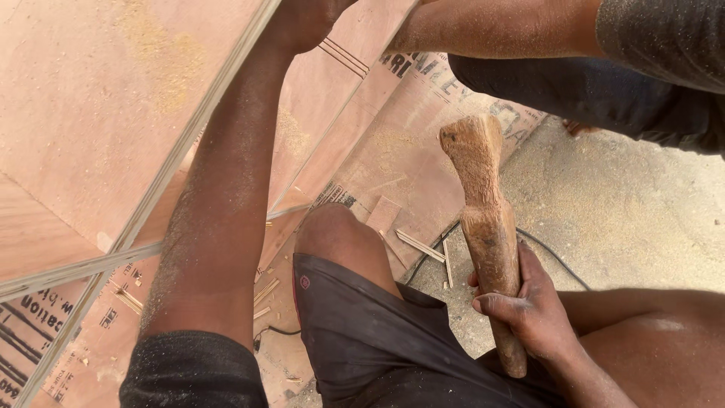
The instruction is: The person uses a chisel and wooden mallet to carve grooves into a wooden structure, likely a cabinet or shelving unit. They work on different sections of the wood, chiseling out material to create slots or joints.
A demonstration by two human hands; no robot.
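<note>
While right hand (532,310) at 4 o'clock clamps fingers round rough brown wooden mallet handle (487,227), head raised w/ no blow landing; left hand (302,23) at 12 o'clock steadies reddish plywood panel (113,98), fingers cropped, can't tell; sawdust, offcuts (419,245) suggest cutting done, assembly unfinished.

rough matt wooden mallet (487,219), dusty plywood (91,113)

Black printed markings (30,332) on reddish plywood sheets (423,151).

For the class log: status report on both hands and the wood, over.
Right hand gripping wooden tool handle. Left hand up on plywood panel edge, grip unclear. Another person's arm close by.
</note>
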